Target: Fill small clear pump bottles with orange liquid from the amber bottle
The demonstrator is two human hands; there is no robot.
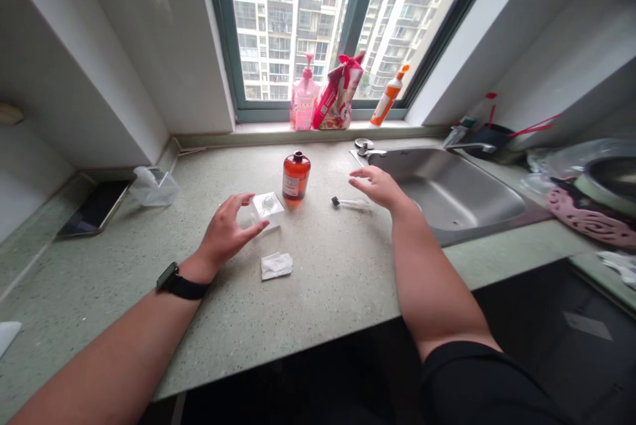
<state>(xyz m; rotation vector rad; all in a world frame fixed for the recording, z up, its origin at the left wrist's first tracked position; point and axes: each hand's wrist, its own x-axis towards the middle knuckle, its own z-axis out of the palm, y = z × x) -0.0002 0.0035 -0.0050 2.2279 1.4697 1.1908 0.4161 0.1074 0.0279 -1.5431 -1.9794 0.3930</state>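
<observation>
My left hand (pixel 226 230) hovers with its fingers apart and curved around a clear square plastic blister pack (pixel 267 208) with a round dome. I cannot tell whether the fingertips touch it. A crumpled white tissue (pixel 276 266) lies just below that hand. Behind the pack stands an amber bottle with a black cap (pixel 296 175). My right hand (pixel 380 188) is open, palm down, and holds nothing. Its fingers are nearest a small clear tube with a black tip (pixel 351 203), lying on the speckled green stone counter (pixel 278 319).
A steel sink (pixel 447 193) with a faucet (pixel 472 147) lies to the right. A phone (pixel 94 208) and a plastic bag (pixel 153 187) are at the left. A pink pump bottle (pixel 304 97), a red bag (pixel 338 94) and an orange-capped tube (pixel 388 95) stand on the windowsill.
</observation>
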